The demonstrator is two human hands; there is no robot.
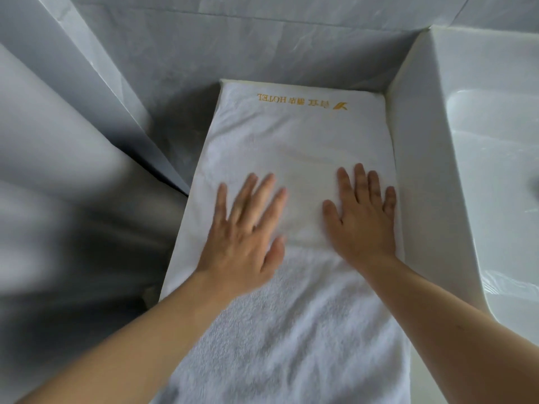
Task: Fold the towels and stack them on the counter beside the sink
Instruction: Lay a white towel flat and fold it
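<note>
A white towel (294,135) with gold hotel lettering near its far end lies flat along the narrow counter left of the sink. Its far part is folded over, with the fold's edge running across just below my palms. My left hand (248,228) presses flat on the towel's left side, fingers straight and spread. My right hand (361,211) presses flat on the right side, fingers straight. The towel's near end runs under my forearms and out of the bottom of the view.
The white sink basin (495,176) stands immediately right of the counter, its raised side wall (420,170) against the towel's edge. Grey marble wall tiles (233,39) close the back. To the left the counter drops off to a blurred grey surface (73,199).
</note>
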